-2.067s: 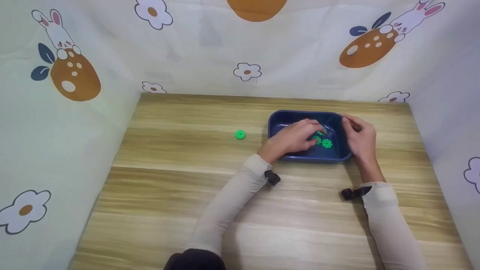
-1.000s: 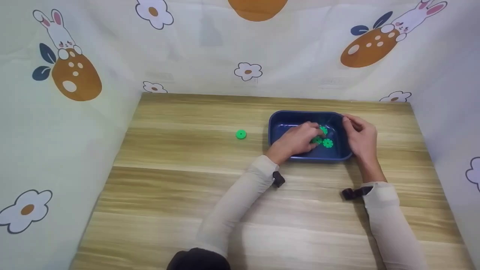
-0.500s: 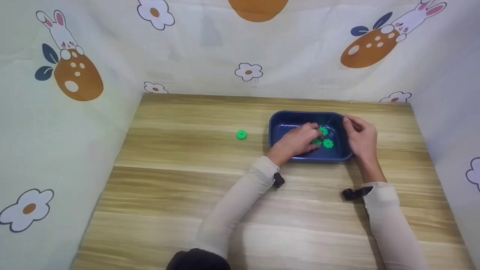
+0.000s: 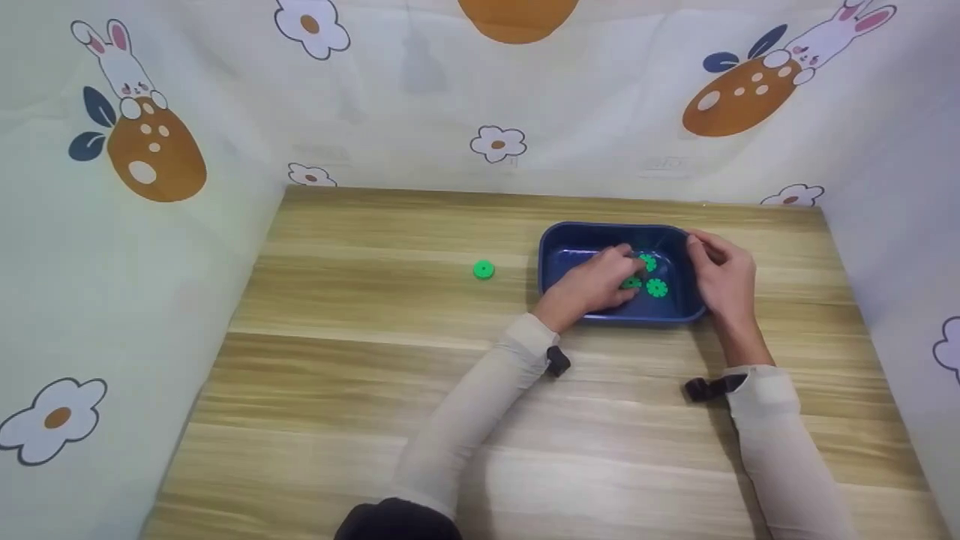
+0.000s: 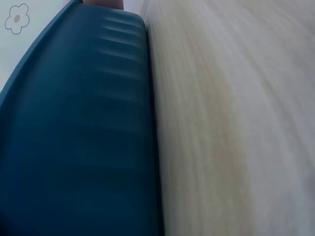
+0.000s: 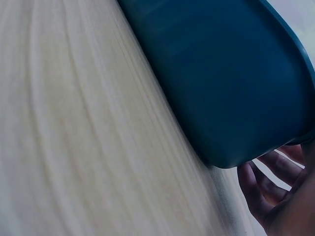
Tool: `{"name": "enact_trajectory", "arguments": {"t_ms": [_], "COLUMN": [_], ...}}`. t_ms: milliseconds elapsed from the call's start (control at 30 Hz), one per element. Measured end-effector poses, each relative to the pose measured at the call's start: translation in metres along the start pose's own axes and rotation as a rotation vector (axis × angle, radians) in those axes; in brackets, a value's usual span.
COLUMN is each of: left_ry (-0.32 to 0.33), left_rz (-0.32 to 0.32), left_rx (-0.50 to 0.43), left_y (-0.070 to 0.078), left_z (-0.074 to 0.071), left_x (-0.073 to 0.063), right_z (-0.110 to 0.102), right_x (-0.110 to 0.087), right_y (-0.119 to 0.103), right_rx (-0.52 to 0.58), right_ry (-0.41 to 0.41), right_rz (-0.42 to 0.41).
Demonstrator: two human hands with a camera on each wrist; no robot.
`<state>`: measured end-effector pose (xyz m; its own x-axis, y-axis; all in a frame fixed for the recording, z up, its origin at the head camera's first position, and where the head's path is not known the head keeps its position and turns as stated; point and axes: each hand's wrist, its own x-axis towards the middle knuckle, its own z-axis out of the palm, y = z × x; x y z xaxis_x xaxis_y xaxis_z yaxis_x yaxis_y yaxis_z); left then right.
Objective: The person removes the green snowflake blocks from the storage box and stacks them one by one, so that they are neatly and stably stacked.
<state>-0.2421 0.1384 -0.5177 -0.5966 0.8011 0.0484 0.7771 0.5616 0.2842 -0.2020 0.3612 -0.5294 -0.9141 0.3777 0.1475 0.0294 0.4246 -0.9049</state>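
The dark blue plastic tray [image 4: 570, 259] sits at the right of the table, with several green toothed plastic discs [image 4: 657, 288] on its floor. My left hand [image 4: 592, 281] reaches down into the tray, and its thumb and fingers pinch one green disc [image 4: 631, 283], partly hidden by them. Another disc [image 4: 648, 262] lies right at the fingertips. At the tray's right end, my right hand [image 4: 726, 274] grips the rim; in the right wrist view its fingers [image 6: 253, 189] bend up against the tray's outer wall [image 6: 231, 88]. The left wrist view is mostly the tray's outer side [image 5: 83, 123].
A small, thick round green piece [image 4: 484, 270] with a dark centre lies on the wood-grain table [image 4: 360, 300], left of the tray. Patterned cloth walls [image 4: 405, 112] enclose the table at the back and both sides.
The left hand has shifted slightly right and its fingers have drawn in toward the thumb. The disc between them has moved and tilted a little. The right hand stays at the tray's rim.
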Motion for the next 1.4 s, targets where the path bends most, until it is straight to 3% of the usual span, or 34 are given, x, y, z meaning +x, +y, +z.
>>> {"name": "enact_trajectory", "arguments": {"t_ms": [533,833,1100,1400], "left_ry": [0.015,0.081,0.139,0.166], "left_rz": [-0.023,0.003,0.028,0.044], "left_rx": [-0.074,-0.029,-0.03,-0.091], "left_y": [0.001,0.0,0.001,0.001], "left_z": [-0.003,-0.004,-0.007,-0.015], "left_x": [-0.002,-0.002,-0.003,-0.007], "right_z": [0.0,0.0,0.0,0.001], "right_x": [0.002,0.002,0.001,0.001], "right_y": [0.001,0.002,0.001,0.0], "right_rx": [-0.014,-0.004,0.009,0.005], "right_ry": [-0.008,-0.006,-0.022,-0.011], "right_rz": [0.002,-0.013,0.035,0.031]}}
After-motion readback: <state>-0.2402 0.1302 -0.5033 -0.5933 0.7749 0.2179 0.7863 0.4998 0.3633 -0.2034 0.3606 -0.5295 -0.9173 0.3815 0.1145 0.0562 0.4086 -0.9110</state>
